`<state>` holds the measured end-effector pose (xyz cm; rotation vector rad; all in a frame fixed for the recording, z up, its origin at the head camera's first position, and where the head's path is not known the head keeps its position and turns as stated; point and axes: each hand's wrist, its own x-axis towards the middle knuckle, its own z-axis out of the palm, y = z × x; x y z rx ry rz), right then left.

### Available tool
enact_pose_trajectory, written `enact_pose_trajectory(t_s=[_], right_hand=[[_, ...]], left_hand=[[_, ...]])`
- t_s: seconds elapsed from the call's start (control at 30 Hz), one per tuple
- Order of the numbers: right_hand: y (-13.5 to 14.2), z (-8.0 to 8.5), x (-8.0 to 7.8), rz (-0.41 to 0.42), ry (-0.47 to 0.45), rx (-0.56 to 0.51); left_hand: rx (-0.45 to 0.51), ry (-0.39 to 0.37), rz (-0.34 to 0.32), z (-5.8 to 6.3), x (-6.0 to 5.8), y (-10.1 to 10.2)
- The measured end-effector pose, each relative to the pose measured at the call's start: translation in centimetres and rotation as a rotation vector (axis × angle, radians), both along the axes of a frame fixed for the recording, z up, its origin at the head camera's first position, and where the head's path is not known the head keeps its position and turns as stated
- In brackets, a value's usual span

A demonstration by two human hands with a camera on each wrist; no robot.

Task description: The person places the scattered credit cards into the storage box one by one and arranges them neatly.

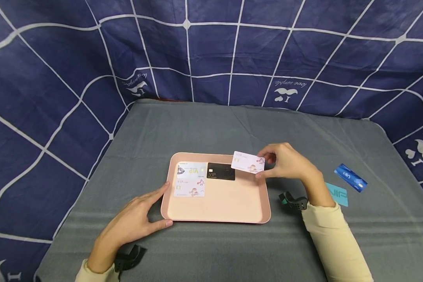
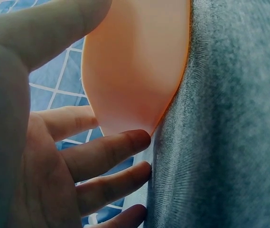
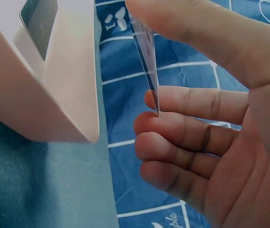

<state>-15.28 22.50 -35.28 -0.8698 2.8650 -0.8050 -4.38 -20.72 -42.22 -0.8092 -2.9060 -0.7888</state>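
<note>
My right hand (image 1: pixel 289 162) pinches a pale pink VIP card (image 1: pixel 248 162) by its right end, above the upper right corner of a pink tray (image 1: pixel 218 205). In the right wrist view this card (image 3: pixel 149 61) shows edge-on between thumb and fingertips. Inside the tray lie a silvery white card (image 1: pixel 190 170) at the upper left, another pale pink card (image 1: pixel 189 188) just below it, and a black VIP card (image 1: pixel 220 172) to their right. My left hand (image 1: pixel 132 219) rests at the tray's left side, fingers and thumb spread along its rim.
Right of the tray, by my right forearm, a teal card (image 1: pixel 338 194) and a blue VIP card (image 1: pixel 351 178) lie on the grey cloth (image 1: pixel 183 125). A dark blue curtain with white lines (image 1: pixel 211 51) hangs behind and at the sides.
</note>
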Motion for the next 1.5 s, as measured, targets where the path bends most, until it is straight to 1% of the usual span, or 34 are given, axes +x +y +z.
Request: enact_pose_trajectory(t_s=[0.23, 0.43, 0.6, 0.8, 0.97, 1.2, 1.5], right_hand=[[-1.0, 0.0, 0.2, 0.033, -0.029, 0.000], [-1.9, -0.4, 0.4, 0.094, -0.019, 0.017], [-2.7, -0.8, 0.7, 0.127, -0.055, 0.011], [-3.8, -1.1, 0.9, 0.170, -0.077, 0.026], [-4.3, -1.2, 1.2, 0.174, -0.092, 0.058], [-4.8, -1.3, 1.4, 0.174, -0.140, 0.086], [-5.5, -1.2, 1.0, 0.250, -0.097, 0.148]], left_hand=[[-0.003, -0.001, 0.008, 0.1, -0.1, 0.0], [-0.001, -0.001, -0.001, 0.1, -0.1, 0.0], [-0.001, 0.003, -0.012, 0.0, -0.2, 0.1], [-0.007, -0.010, -0.001, 0.1, -0.1, 0.1], [-0.010, -0.009, 0.001, 0.1, -0.1, 0.1], [-0.012, -0.002, -0.003, 0.0, -0.3, 0.2], [-0.007, 0.001, 0.015, -0.1, -0.2, 0.1]])
